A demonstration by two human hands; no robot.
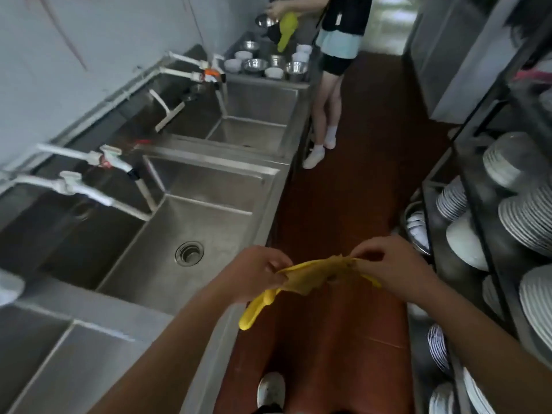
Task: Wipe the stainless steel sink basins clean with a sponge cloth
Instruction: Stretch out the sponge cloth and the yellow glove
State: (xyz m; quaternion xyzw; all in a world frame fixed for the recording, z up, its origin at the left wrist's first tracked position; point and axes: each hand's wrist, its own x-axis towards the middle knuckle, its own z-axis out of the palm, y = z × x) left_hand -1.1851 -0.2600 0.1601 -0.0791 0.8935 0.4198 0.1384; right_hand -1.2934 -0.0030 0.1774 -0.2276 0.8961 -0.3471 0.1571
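A yellow sponge cloth (310,277) is stretched between my two hands over the red floor, just right of the sink unit's front edge. My left hand (257,274) pinches its left end, and a loose tail hangs down below that hand. My right hand (388,264) grips the right end. A row of stainless steel sink basins runs along the left wall. The nearest full basin (167,258) has a round drain (189,253). A farther basin (257,115) lies beyond it, and another basin (44,354) sits at the bottom left.
White taps (89,194) reach over the basins from the wall. Another person (334,64) stands at the far end with a green cloth beside metal and white bowls (268,65). A rack of stacked white plates (525,216) lines the right side. The red floor aisle (358,174) is narrow.
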